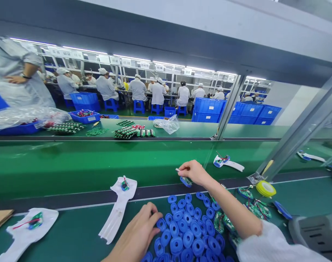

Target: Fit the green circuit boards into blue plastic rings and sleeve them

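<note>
My right hand (194, 173) is raised over the near edge of the green belt. Its fingers are pinched on a blue oval part (186, 181) with what looks like a small circuit board on it, and a thin pale tip sticks out at the fingertips. Low at the front, my left hand (140, 233) has its thumb and forefinger closed on a blue plastic ring (161, 224) at the left edge of a heap of similar rings (188, 238). Under my right forearm lie several green circuit boards (218, 222), partly hidden.
White handle-shaped shells with boards lie left (32, 229), nearer (119, 207) and on the belt (228, 163). Yellow tape (265, 189) and a grey slotted device (316, 233) are right. A metal post (299, 127) slants there. Board stacks (125, 133) sit beyond; people work behind.
</note>
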Available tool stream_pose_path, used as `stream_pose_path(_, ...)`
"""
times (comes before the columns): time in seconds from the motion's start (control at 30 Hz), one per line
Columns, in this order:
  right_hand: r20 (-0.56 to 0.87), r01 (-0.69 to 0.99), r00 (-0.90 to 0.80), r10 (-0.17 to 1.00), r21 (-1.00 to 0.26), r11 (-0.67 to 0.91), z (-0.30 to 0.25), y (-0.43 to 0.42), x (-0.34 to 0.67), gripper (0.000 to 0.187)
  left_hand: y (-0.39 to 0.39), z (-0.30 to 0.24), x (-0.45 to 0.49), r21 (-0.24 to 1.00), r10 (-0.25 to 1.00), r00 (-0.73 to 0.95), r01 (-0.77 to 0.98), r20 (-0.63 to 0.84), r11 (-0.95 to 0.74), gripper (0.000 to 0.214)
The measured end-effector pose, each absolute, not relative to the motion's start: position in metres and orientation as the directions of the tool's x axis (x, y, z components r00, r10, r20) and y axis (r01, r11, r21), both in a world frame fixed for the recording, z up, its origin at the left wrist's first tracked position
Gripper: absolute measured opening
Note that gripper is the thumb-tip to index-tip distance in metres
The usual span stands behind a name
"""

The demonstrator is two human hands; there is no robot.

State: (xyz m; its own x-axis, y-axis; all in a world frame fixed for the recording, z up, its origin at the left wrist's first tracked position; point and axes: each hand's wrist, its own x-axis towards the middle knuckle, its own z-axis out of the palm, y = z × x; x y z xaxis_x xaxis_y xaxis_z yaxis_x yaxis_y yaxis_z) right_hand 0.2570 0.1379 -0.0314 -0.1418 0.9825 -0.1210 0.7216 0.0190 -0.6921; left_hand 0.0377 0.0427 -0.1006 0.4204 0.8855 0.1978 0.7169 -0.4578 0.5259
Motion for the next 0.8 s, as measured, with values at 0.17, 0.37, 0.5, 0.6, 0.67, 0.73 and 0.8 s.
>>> stream_pose_path(0.17,-0.023,0.410,-0.188,0.982,-0.910,0.057,-0.015,0.073,0.254,0.017,0.049,-0.087,0.044,0.644,0.897,0.424,0.653,0.125,-0.398,0.011)
stream_pose_path(0.37,0.267,0.434,-0.116,0.957,-0.852,0.291,-0.039,0.014,0.221,0.008,0.039,-0.054,0.050,0.904,0.962,0.262,0.386,0.082,-0.183,0.014)
stream_pose_path(0.5,0.567,0.653,-0.152,0.809,-0.557,0.513,-0.052,0.002,0.213,0.012,0.024,-0.040,0.054,0.930,0.968,0.194,0.301,0.157,-0.211,0.009)
stream_pose_path(0.6,0.661,0.768,-0.188,0.727,-0.362,0.528,-0.054,0.000,0.212,0.019,0.018,-0.036,0.054,0.861,0.938,0.210,0.380,0.276,-0.339,0.012)
stream_pose_path(0.67,0.702,0.835,-0.233,0.673,-0.210,0.509,-0.055,-0.001,0.210,0.020,0.016,-0.035,0.054,0.807,0.913,0.244,0.432,0.326,-0.403,0.014)
stream_pose_path(0.73,0.726,0.867,-0.301,0.618,-0.061,0.495,-0.057,-0.002,0.208,0.020,0.014,-0.034,0.055,0.775,0.897,0.268,0.455,0.351,-0.439,0.014)
stream_pose_path(0.8,0.739,0.872,-0.350,0.576,0.033,0.488,-0.060,-0.002,0.206,0.018,0.011,-0.035,0.057,0.779,0.897,0.237,0.444,0.373,-0.442,0.014)
